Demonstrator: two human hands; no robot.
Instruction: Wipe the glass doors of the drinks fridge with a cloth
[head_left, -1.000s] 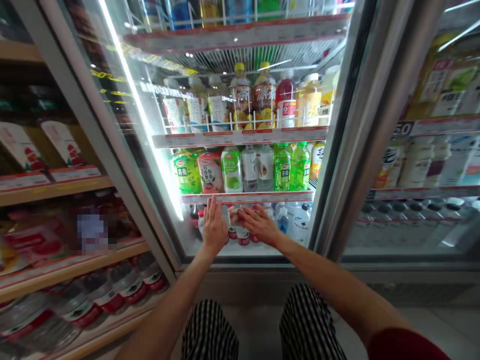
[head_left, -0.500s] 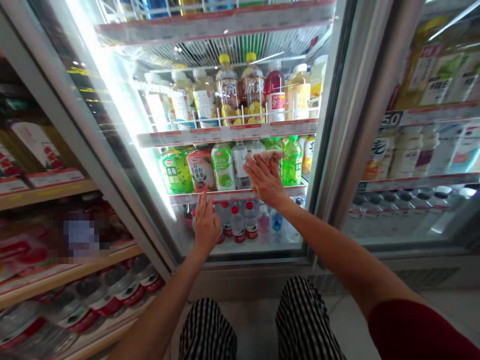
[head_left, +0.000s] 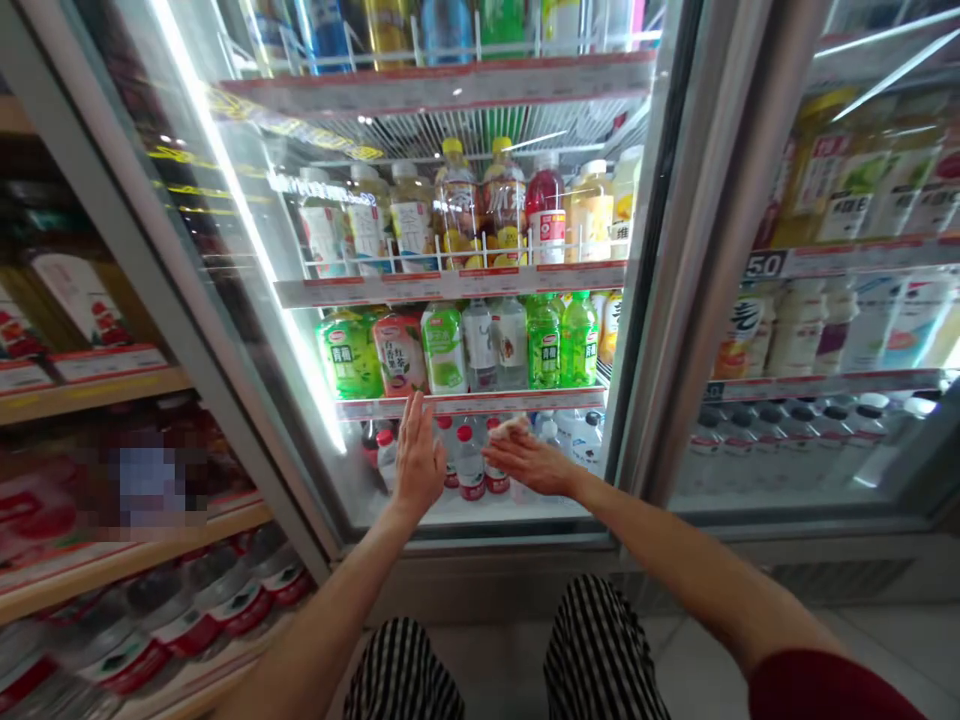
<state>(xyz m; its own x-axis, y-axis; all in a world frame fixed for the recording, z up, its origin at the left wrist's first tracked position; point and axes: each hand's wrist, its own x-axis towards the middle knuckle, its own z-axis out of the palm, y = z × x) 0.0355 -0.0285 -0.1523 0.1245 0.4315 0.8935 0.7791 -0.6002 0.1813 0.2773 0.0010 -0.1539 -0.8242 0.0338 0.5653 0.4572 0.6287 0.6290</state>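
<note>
A glass cooler door stands in front of me, with lit drink shelves behind it. My left hand is at the lower left of the glass, fingers stretched upward and together, holding nothing. Lower right of centre, my right hand lies flat with its fingers pointing left. Under it is a pale cloth, of which only the top edge shows past the fingers. Both hands appear to rest on the glass, in front of the bottom row of red-capped bottles.
A metal door frame runs up the right side, with a second cooler beyond it. On the left is a wooden shelf of packed goods and bottles. My knees in checked trousers are close below the cooler.
My right hand has moved down with the cloth, from the green-bottle row to the bottom row. My left hand stays near the same spot. The view has tilted slightly up.
</note>
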